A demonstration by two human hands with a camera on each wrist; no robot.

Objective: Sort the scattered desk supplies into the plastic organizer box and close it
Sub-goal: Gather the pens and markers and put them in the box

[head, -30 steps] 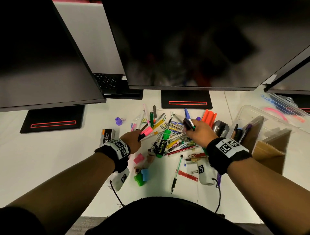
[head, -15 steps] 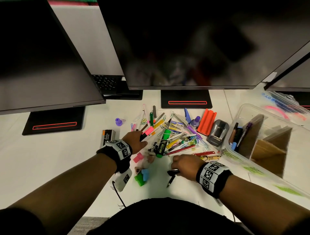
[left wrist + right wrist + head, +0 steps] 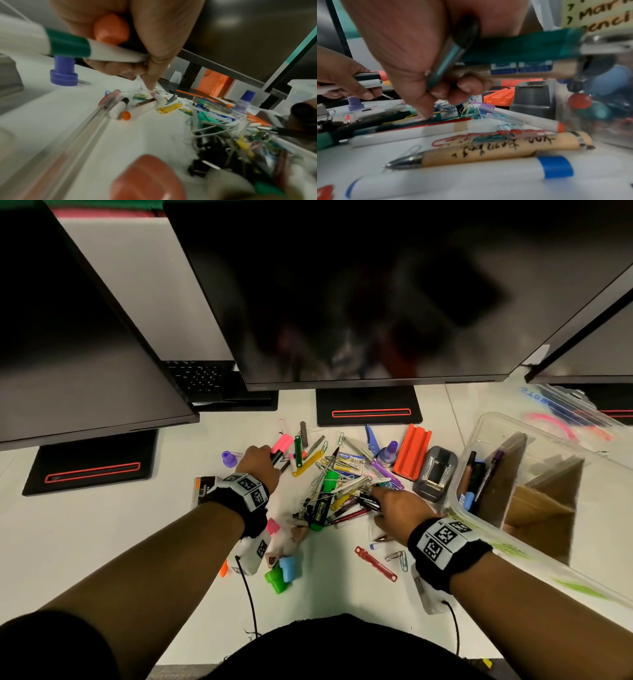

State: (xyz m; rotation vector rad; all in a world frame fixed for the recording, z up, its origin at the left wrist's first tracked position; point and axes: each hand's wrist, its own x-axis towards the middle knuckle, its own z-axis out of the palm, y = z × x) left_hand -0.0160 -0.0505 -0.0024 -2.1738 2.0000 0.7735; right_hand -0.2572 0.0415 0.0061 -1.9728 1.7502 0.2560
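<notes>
A heap of pens, markers, clips and fasteners lies mid-desk. My left hand is at the heap's far left and grips a bunch of markers, among them a pink highlighter. The left wrist view shows a green-banded white marker and an orange cap inside that fist. My right hand is on the heap's right side. It holds several pens, including a teal pen, and its index fingertip presses on the pile. The clear organizer box stands open at right with pens in its near-left compartment.
Three dark monitors on black bases overhang the back of the desk. A grey stapler, an orange holder and a purple ink bottle sit beside the box. A staples box, erasers and a red fastener lie nearer me.
My right hand took a pen from the desk's front and came back up to the heap with it. My left hand shifted farther back along the heap's left edge.
</notes>
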